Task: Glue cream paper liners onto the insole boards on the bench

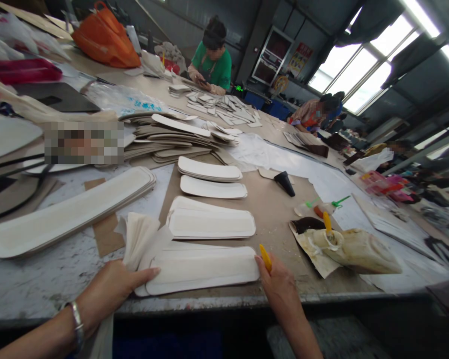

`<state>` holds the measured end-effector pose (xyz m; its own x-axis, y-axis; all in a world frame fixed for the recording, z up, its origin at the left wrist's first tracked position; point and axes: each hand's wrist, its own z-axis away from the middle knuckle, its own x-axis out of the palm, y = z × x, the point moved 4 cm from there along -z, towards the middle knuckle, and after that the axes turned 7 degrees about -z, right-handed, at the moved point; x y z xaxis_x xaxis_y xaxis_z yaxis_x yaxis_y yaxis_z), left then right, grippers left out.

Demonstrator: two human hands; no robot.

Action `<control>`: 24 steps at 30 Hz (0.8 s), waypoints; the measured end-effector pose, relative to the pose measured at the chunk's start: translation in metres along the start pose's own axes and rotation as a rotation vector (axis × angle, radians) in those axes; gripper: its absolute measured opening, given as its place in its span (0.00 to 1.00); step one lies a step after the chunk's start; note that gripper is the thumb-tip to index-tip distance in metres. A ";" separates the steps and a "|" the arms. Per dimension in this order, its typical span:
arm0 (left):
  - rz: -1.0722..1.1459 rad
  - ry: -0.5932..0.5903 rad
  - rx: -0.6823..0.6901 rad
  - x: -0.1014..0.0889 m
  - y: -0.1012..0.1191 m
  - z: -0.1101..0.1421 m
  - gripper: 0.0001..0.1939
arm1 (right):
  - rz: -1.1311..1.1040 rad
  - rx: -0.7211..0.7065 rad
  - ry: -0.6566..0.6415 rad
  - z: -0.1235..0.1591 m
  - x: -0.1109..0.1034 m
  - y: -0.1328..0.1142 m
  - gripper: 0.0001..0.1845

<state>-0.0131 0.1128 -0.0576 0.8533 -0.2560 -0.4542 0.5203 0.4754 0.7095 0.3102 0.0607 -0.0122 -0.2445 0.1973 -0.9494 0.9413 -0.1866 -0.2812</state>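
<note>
Nearest white stack lies at the front edge of the counter, on brown board. Left hand: grip closed round a bundle of pale sheets, thumb out on the stack's left end; the sheets overlap that end, so I can't see all of it. Right hand: grip pinching one yellow stick, fingertips touching the stack's right end. Three more short stacks sit in a row just beyond; pieces per stack, can't count. One long stack left. Right side: one grubby plastic bottle with a second yellow stick, two small green-tipped bottles, one black cone. Farther back, one big layered pile, one orange bag, one green-shirted person.
</note>
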 end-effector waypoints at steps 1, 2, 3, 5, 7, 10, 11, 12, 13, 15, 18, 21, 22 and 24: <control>-0.032 -0.008 0.006 0.001 -0.001 0.000 0.21 | -0.051 0.013 0.002 0.001 -0.001 0.002 0.16; -0.059 -0.012 0.011 0.001 -0.001 0.001 0.21 | -0.096 0.035 0.007 0.002 -0.002 0.003 0.17; -0.073 -0.013 0.014 0.002 -0.001 0.002 0.21 | -0.137 0.064 0.013 0.002 -0.004 0.003 0.18; -0.072 0.001 0.012 0.002 0.001 0.003 0.20 | -0.228 0.138 0.014 0.003 -0.008 0.002 0.18; -0.073 0.029 -0.001 0.001 0.003 0.006 0.17 | -0.311 0.211 0.000 0.002 -0.011 0.000 0.19; -0.075 0.064 -0.049 0.001 0.006 0.010 0.14 | -0.335 0.293 -0.014 0.000 -0.017 -0.005 0.21; -0.060 0.067 -0.072 0.002 0.007 0.011 0.15 | -0.326 0.324 -0.012 -0.001 -0.018 -0.006 0.22; -0.031 0.057 -0.087 0.003 0.007 0.012 0.16 | -0.328 0.357 -0.017 -0.002 -0.019 -0.006 0.22; -0.010 0.060 -0.096 0.004 0.008 0.013 0.16 | -0.348 0.395 -0.041 -0.003 -0.019 -0.005 0.23; 0.031 0.065 -0.097 0.004 0.009 0.016 0.16 | -0.439 0.466 -0.126 -0.003 -0.015 -0.004 0.23; 0.128 0.052 -0.054 0.000 0.009 0.022 0.14 | -0.667 0.526 -0.213 0.001 -0.012 -0.007 0.24; 0.406 0.024 -0.006 -0.007 0.007 0.028 0.16 | -0.841 0.563 -0.154 0.007 -0.016 -0.011 0.25; 0.503 0.020 0.001 -0.010 0.006 0.030 0.18 | -0.875 0.585 -0.131 0.009 -0.018 -0.013 0.26; 0.609 -0.002 -0.001 -0.016 0.005 0.033 0.23 | -0.941 0.636 -0.098 0.013 -0.020 -0.016 0.27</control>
<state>-0.0225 0.0917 -0.0291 0.9976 0.0606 0.0337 -0.0610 0.5375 0.8410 0.2971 0.0478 0.0092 -0.8348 0.4458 -0.3230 0.0932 -0.4639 -0.8810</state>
